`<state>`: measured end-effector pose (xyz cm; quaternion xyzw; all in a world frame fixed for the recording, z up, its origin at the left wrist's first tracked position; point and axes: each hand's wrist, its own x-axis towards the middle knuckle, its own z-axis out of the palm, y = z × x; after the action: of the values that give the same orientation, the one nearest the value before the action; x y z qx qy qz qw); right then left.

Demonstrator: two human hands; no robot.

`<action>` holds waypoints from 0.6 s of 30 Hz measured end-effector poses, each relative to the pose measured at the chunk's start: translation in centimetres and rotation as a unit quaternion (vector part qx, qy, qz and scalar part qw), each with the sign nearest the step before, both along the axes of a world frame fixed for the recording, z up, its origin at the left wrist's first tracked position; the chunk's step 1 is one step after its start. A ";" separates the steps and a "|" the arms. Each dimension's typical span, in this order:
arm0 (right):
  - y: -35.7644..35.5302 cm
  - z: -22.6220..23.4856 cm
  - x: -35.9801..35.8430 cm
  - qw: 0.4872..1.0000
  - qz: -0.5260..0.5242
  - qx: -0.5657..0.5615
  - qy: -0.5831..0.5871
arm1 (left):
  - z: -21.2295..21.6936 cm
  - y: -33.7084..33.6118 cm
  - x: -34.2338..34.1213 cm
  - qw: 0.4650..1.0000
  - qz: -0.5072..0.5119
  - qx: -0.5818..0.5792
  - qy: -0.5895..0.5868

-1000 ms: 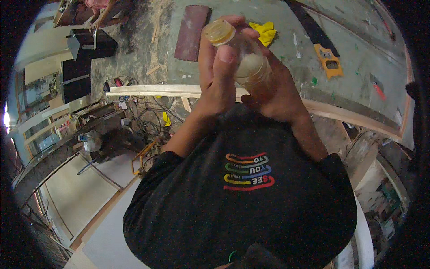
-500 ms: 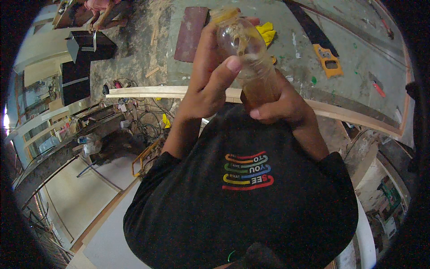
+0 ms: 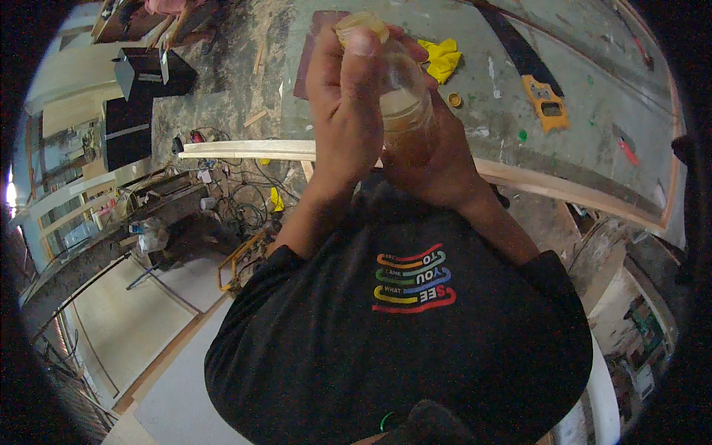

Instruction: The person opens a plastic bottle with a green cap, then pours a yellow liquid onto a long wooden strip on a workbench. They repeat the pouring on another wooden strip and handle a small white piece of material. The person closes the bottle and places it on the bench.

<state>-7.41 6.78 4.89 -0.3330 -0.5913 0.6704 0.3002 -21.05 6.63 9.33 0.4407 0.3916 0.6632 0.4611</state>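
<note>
A clear plastic bottle (image 3: pixel 404 93) with yellowish liquid in its lower part is held upright in front of my chest, over the edge of a workbench. My right hand (image 3: pixel 434 159) grips its lower body from the right. My left hand (image 3: pixel 345 111) wraps the upper part, thumb up beside the yellowish cap (image 3: pixel 360 26) at the top. A small yellow cap (image 3: pixel 455 99) lies on the bench just right of the bottle.
The grey paint-stained workbench (image 3: pixel 534 141) carries a yellow cloth (image 3: pixel 441 58), an orange-handled hand saw (image 3: pixel 545 100) and a brown board (image 3: pixel 315 52). A pale wooden strip (image 3: pixel 245 148) runs along its near edge. Cables and machines (image 3: pixel 185 215) crowd the floor at left.
The bottle has been raised and turned more upright. My left hand has slid up it, its thumb now at the cap.
</note>
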 end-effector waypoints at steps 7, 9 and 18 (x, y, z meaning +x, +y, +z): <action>0.0 0.1 1.3 0.995 0.027 -0.068 0.071 | -2.5 0.2 0.6 0.996 -0.011 0.062 0.061; -0.2 -0.3 1.6 0.988 0.021 -0.102 0.113 | -3.0 0.3 0.4 0.994 -0.025 0.081 0.066; 0.7 -0.7 1.9 0.965 0.082 -0.207 0.138 | -1.9 0.1 0.1 0.996 -0.031 0.052 0.067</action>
<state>-5.54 7.43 4.17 -0.2429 -0.4177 0.8398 0.2475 -20.95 6.75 7.40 0.5197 0.3729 0.6372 0.4300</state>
